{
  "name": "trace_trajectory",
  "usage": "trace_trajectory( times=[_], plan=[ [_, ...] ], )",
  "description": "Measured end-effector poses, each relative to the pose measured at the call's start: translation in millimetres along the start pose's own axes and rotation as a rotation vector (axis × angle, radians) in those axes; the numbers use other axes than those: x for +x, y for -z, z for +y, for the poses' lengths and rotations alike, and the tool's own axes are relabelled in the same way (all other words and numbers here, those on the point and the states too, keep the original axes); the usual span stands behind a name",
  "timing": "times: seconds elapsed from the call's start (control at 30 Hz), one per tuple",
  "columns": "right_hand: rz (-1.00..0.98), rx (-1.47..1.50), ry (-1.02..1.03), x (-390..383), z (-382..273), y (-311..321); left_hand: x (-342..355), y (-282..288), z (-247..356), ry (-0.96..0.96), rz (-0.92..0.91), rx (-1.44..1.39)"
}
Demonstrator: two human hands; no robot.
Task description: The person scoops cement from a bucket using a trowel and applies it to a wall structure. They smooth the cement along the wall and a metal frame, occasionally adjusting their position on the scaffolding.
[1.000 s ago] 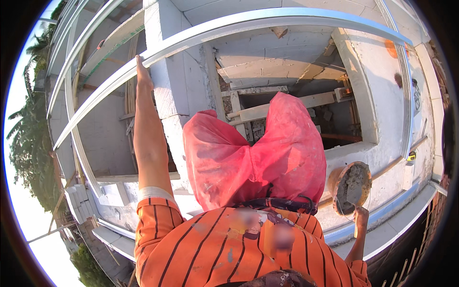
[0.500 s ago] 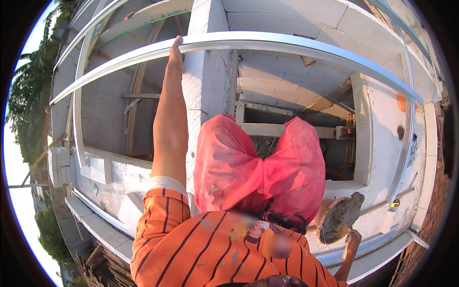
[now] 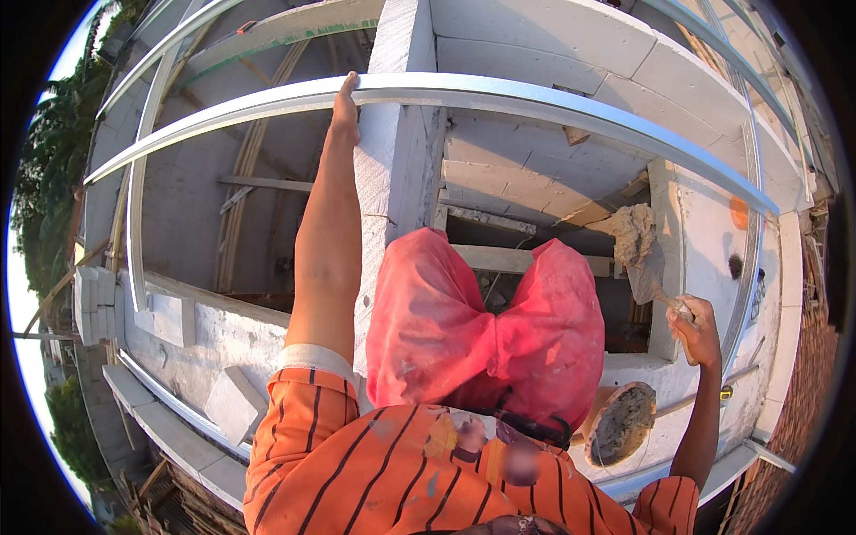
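My left arm reaches straight out, and my left hand (image 3: 346,109) grips a long silvery metal beam (image 3: 508,89) where it crosses a white block wall (image 3: 382,169). Its fingers lie over the beam's edge. On the right, my right hand (image 3: 698,332) is closed around the handle of a trowel (image 3: 647,283). A large lump of wet grey mortar (image 3: 631,234) sits on the blade, raised over the opening beyond my knees. Below the trowel, beside my thigh, stands a round bucket (image 3: 654,412) with mortar inside.
Deep openings lie between the walls, left and right of the middle wall. More metal beams (image 3: 135,223) run along both sides. A loose white block (image 3: 235,406) lies at lower left. A yellow-and-black tape measure (image 3: 726,392) rests on the right ledge.
My right hand has lifted the trowel with mortar out of the bucket and carried it forward. My left hand stays on the beam; the view has shifted slightly.
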State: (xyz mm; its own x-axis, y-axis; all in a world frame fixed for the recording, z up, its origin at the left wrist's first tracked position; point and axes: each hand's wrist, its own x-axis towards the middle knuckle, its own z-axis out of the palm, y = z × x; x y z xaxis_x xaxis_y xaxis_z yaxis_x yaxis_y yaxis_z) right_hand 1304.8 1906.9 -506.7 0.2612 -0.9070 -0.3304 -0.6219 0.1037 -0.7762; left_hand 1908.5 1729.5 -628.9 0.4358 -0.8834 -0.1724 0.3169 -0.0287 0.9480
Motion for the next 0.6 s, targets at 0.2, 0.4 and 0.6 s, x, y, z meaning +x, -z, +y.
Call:
trace_trajectory(
  times=[0.2,0.4,0.6],
  plan=[
    [-0.129,-0.104,0.151,63,-74,-28,8,10,-6,-0.037,0.054,0.015],
    [-0.347,-0.229,0.195,114,-140,-59,-11,1,4,-0.043,0.046,-0.029],
    [-0.624,-0.135,0.234,189,-196,-89,42,21,-34,-0.075,0.093,-0.033]
  ],
)
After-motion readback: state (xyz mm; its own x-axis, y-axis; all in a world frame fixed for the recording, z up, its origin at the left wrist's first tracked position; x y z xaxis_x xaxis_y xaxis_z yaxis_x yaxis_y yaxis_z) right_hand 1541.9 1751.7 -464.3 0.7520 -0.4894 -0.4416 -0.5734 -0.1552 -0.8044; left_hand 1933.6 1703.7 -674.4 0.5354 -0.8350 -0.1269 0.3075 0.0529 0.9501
